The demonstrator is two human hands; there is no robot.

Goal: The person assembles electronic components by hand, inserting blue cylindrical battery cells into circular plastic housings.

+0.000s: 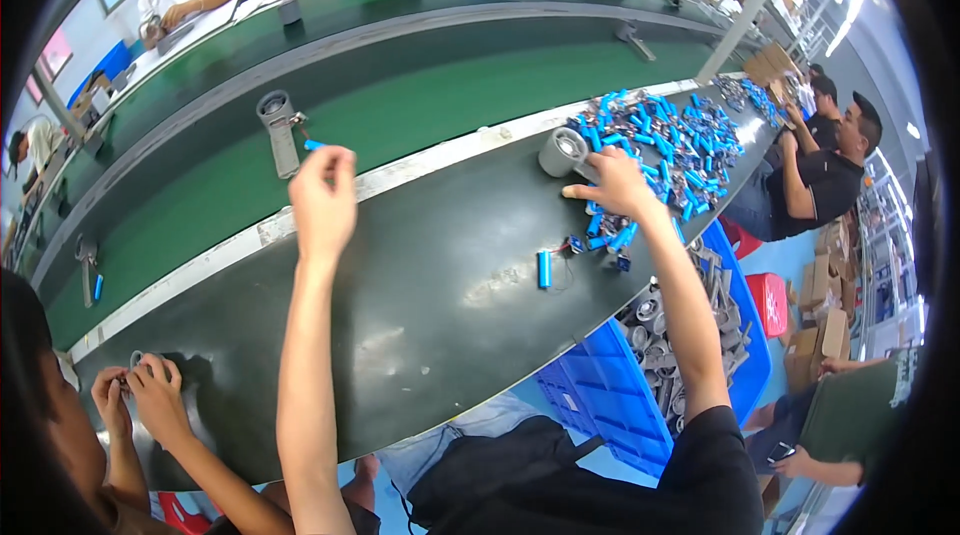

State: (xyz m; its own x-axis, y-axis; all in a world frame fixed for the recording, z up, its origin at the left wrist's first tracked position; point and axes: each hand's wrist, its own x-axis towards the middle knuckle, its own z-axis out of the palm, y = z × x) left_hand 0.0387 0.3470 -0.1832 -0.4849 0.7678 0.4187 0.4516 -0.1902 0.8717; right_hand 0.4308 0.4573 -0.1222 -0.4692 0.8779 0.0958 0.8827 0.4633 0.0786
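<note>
My left hand [325,200] is over the near edge of the green belt, fingers curled together; what they hold, if anything, is hidden. Just past its fingertips is a small blue cylindrical cell [313,145], close to a grey handheld-fan housing [278,135] with loose wires, lying on the belt. My right hand [618,185] is closed around the handle of another grey fan housing [563,152], its round head facing up at the bench edge. Beside that hand spreads a pile of blue cells with wired circuit boards [690,140]. A single wired blue cell [544,269] lies nearer me.
A blue crate [600,385] of grey housings stands against the bench at right. The white rail [420,173] divides bench from belt. At left, a co-worker's hands [150,395] handle a small part. Other people sit across the belt and at far right.
</note>
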